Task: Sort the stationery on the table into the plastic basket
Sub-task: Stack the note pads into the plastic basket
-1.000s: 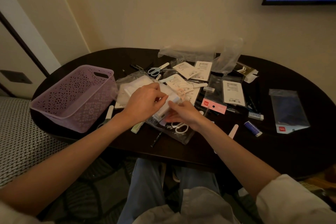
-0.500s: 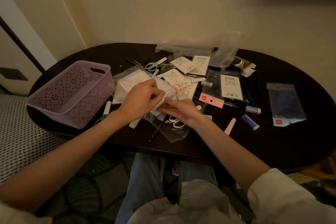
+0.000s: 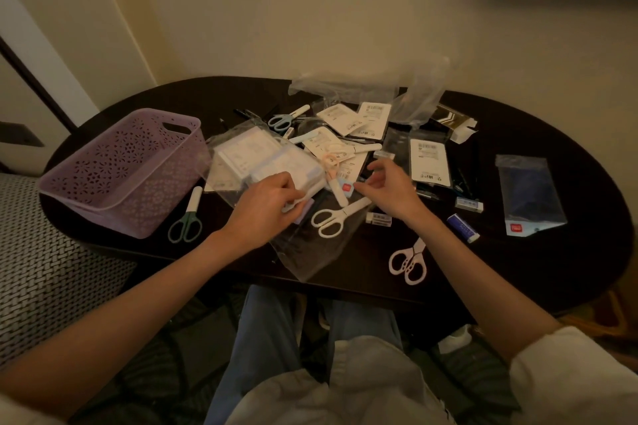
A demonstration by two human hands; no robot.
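Note:
The lilac plastic basket (image 3: 103, 183) stands at the table's left end and looks empty. My left hand (image 3: 266, 203) grips a clear bag of white packets (image 3: 262, 159) at its near corner, just right of the basket. My right hand (image 3: 390, 193) hovers beside it with fingers loosely curled, fingertips close to a small packet with a red label (image 3: 346, 187); no grip shows. White scissors (image 3: 336, 217) lie between my hands. Green scissors (image 3: 188, 217) lie by the basket, pink scissors (image 3: 409, 260) near the front edge, blue scissors (image 3: 284, 119) at the back.
Barcode-labelled packets (image 3: 429, 162), erasers (image 3: 467, 205), a blue tube (image 3: 462, 227) and a dark sleeve in plastic (image 3: 528, 197) cover the dark oval table (image 3: 518, 269). Crumpled clear bags (image 3: 348, 86) lie at the back. A woven seat (image 3: 41, 269) is on the left.
My right hand has let go and drawn right, uncovering the white scissors. My left hand keeps hold of the bag. The camera moved, bringing the pink scissors into view.

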